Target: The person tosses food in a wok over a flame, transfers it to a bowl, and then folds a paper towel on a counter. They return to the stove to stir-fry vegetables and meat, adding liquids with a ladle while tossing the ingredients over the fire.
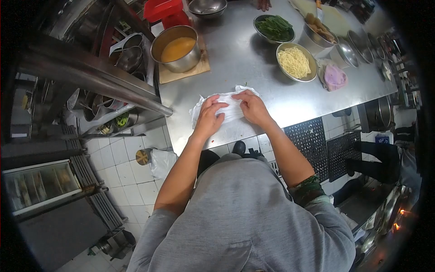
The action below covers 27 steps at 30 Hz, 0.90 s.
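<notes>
A crumpled white cloth (230,110) lies on the steel table near its front edge, with folds bunched along its top. My left hand (210,117) rests on the cloth's left part, fingers bent and gathering the fabric. On the right part, my right hand (253,109) has its fingertips and thumb closed on the cloth's upper edge. Both palms face down, a short gap between them. Whether anything lies under the cloth is hidden.
A pot of orange liquid (176,51) stands on a wooden board (199,68) at left. Bowls of noodles (294,62) and green vegetables (274,28) stand at right, near a purple bundle (335,78). Another person's hand (264,4) shows at the far edge.
</notes>
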Motion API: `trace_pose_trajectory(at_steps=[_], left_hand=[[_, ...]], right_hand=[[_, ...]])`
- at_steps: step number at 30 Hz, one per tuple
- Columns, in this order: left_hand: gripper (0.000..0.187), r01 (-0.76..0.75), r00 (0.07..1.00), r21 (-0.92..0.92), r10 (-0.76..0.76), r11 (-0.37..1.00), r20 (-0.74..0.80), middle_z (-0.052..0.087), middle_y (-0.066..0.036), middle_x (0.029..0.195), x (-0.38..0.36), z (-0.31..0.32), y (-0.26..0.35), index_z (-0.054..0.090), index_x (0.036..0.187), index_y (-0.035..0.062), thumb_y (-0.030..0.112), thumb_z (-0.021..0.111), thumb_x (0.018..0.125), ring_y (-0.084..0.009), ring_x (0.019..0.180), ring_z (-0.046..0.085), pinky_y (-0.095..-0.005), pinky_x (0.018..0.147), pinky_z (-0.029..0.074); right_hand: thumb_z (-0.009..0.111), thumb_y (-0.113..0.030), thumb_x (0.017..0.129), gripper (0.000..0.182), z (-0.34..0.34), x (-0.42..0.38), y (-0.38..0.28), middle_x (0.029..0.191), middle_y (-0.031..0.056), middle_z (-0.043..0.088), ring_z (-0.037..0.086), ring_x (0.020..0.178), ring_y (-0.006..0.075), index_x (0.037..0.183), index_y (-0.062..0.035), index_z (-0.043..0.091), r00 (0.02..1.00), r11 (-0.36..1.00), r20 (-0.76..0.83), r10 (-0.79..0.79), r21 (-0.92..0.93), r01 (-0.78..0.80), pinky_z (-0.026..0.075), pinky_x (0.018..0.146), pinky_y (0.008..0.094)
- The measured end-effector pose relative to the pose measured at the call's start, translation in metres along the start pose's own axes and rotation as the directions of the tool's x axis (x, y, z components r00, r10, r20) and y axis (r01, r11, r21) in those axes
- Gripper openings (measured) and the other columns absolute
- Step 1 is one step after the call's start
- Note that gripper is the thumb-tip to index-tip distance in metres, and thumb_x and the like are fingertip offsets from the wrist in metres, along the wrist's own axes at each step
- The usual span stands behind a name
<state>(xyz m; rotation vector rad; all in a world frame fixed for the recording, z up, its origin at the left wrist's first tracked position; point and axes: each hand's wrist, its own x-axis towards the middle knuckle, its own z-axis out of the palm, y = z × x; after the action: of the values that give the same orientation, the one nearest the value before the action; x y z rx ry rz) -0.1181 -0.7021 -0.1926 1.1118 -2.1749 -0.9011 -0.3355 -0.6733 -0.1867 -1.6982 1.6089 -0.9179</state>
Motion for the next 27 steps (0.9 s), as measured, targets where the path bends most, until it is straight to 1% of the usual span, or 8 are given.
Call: trace_pose_trajectory(at_steps=[3, 6, 10, 13, 16, 19, 22, 27], left_hand=[[0.032, 0.033, 0.999, -0.018, -0.033, 0.999, 0.017, 0.051, -0.018, 0.141, 0.000, 0.000, 0.001, 0.071, 0.113, 0.0078, 0.003, 0.068, 0.082, -0.0368, 0.129, 0.051, -0.0423, 0.108, 0.044], [0.033, -0.005, 1.000, -0.014, 0.005, 1.000, -0.012, 0.052, -0.018, 0.141, 0.000, 0.000, 0.000, 0.071, 0.114, 0.0075, 0.003, 0.069, 0.081, -0.0362, 0.128, 0.052, -0.0421, 0.108, 0.044], [0.036, -0.002, 1.000, -0.019, 0.001, 1.000, -0.012, 0.052, -0.018, 0.141, -0.001, 0.000, -0.001, 0.071, 0.116, 0.0063, 0.003, 0.069, 0.081, -0.0351, 0.125, 0.054, -0.0420, 0.107, 0.044], [0.039, 0.008, 1.000, -0.026, -0.008, 1.000, -0.010, 0.052, -0.018, 0.141, -0.001, -0.001, 0.000, 0.070, 0.119, 0.0059, 0.003, 0.069, 0.080, -0.0348, 0.124, 0.055, -0.0419, 0.107, 0.045], [0.042, -0.002, 1.000, -0.016, 0.002, 1.000, -0.013, 0.052, -0.018, 0.141, -0.001, 0.000, -0.001, 0.070, 0.121, 0.0063, 0.003, 0.069, 0.079, -0.0349, 0.124, 0.055, -0.0418, 0.107, 0.044], [0.044, -0.008, 1.000, -0.012, 0.008, 1.000, -0.005, 0.052, -0.018, 0.141, 0.000, -0.001, 0.001, 0.070, 0.122, 0.0070, 0.003, 0.069, 0.079, -0.0348, 0.125, 0.054, -0.0419, 0.108, 0.044], [0.045, 0.000, 1.000, -0.012, 0.000, 1.000, 0.009, 0.051, -0.018, 0.142, 0.000, -0.002, 0.004, 0.070, 0.122, 0.0075, 0.003, 0.069, 0.078, -0.0346, 0.126, 0.053, -0.0420, 0.108, 0.044], [0.046, 0.014, 0.999, -0.010, -0.013, 1.000, 0.038, 0.049, -0.018, 0.142, 0.000, -0.001, 0.000, 0.071, 0.122, 0.0101, 0.003, 0.069, 0.078, -0.0344, 0.127, 0.052, -0.0422, 0.109, 0.043]], right_hand=[[0.053, 0.002, 0.085, 0.037, 0.000, 0.000, 0.003, 0.110, 0.0157, 0.065, 0.064, 0.100, 0.0343, 0.114, -0.0081, 0.073, 1.000, 1.000, -0.007, -0.012, -0.003, 0.012, 0.051, 0.092, 0.0405], [0.053, 0.002, 0.084, 0.037, 0.001, 0.000, 0.003, 0.110, 0.0158, 0.065, 0.064, 0.100, 0.0342, 0.114, -0.0077, 0.073, 1.000, 1.000, -0.014, -0.021, 0.003, 0.021, 0.051, 0.092, 0.0400], [0.053, 0.002, 0.084, 0.037, -0.001, 0.000, 0.001, 0.109, 0.0161, 0.065, 0.064, 0.101, 0.0342, 0.113, -0.0071, 0.073, 1.000, 1.000, 0.004, 0.006, 0.011, -0.006, 0.051, 0.092, 0.0398], [0.052, 0.003, 0.083, 0.038, 0.000, 0.000, 0.002, 0.109, 0.0167, 0.065, 0.064, 0.102, 0.0347, 0.113, -0.0065, 0.073, 1.000, 1.000, -0.011, -0.008, 0.006, 0.008, 0.050, 0.092, 0.0401], [0.059, -0.002, 0.085, 0.032, 0.002, 0.001, 0.008, 0.108, 0.0152, 0.065, 0.066, 0.097, 0.0322, 0.113, -0.0064, 0.073, 0.999, 0.999, -0.030, -0.044, -0.015, 0.043, 0.052, 0.089, 0.0391], [0.069, -0.009, 0.085, 0.029, -0.003, -0.001, -0.008, 0.105, 0.0135, 0.065, 0.068, 0.091, 0.0286, 0.114, -0.0073, 0.072, 0.998, 0.998, 0.021, 0.053, 0.028, -0.054, 0.053, 0.085, 0.0384], [0.076, -0.016, 0.082, 0.031, 0.001, 0.001, -0.008, 0.102, 0.0116, 0.064, 0.069, 0.085, 0.0258, 0.112, -0.0080, 0.072, 0.999, 0.999, -0.002, 0.043, -0.001, -0.043, 0.054, 0.080, 0.0378], [0.076, -0.016, 0.081, 0.025, 0.009, 0.006, -0.005, 0.100, 0.0109, 0.065, 0.068, 0.089, 0.0279, 0.104, -0.0087, 0.071, 0.995, 0.996, -0.064, 0.074, -0.042, -0.077, 0.053, 0.082, 0.0392]])
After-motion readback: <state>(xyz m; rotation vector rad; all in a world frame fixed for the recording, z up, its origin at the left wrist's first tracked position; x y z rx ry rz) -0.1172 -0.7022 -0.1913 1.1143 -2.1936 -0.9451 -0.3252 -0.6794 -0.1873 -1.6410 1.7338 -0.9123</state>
